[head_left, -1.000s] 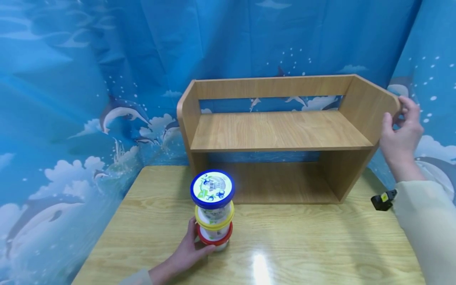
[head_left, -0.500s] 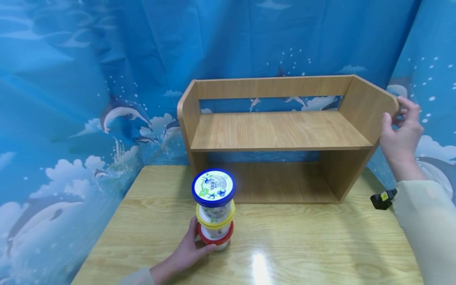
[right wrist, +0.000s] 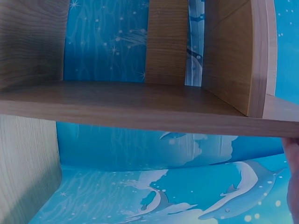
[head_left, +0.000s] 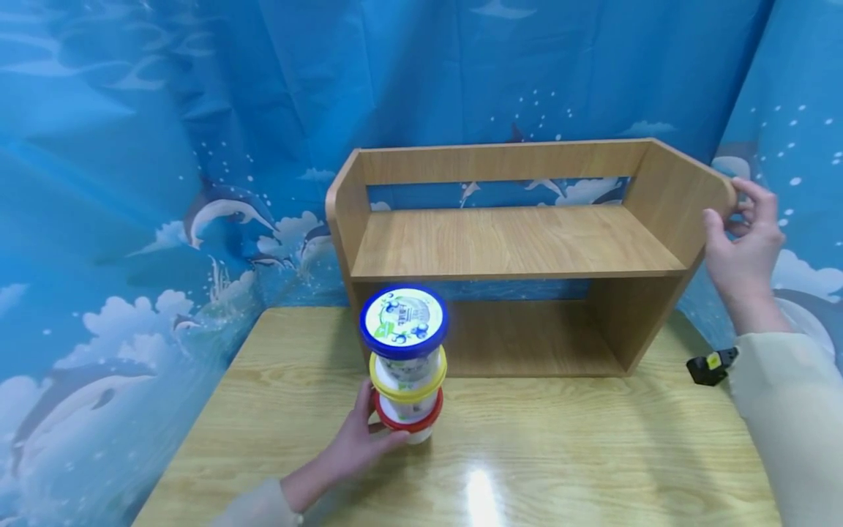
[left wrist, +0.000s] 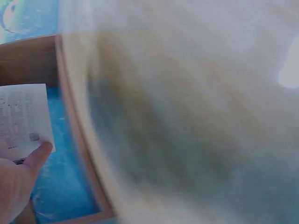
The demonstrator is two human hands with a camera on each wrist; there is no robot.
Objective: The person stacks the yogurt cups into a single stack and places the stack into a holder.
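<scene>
In the head view, three round white tubs stand stacked in front of a wooden shelf unit (head_left: pixel 520 238). A blue-lidded tub (head_left: pixel 405 322) is on top, a yellow-lidded tub (head_left: pixel 408 373) in the middle and a red-lidded tub (head_left: pixel 410 417) at the bottom. My left hand (head_left: pixel 356 438) grips the bottom tub from the left, thumb in front; its far fingers are hidden. Whether the stack touches the table cannot be told. In the left wrist view, the left thumb (left wrist: pixel 36 158) lies against a printed white surface. My right hand (head_left: pixel 746 245) holds the front edge of the unit's right side panel.
The shelf unit has an upper board and a lower level, and stands on a wooden table (head_left: pixel 560 439). A small black object with a yellow mark (head_left: pixel 711 366) appears by the right sleeve. Blue dolphin-print curtain (head_left: pixel 527 73) hangs behind and at both sides.
The left hand and the tub stack have moved slightly right and up in the head view, nearer the shelf unit. The right hand stays on the side panel.
</scene>
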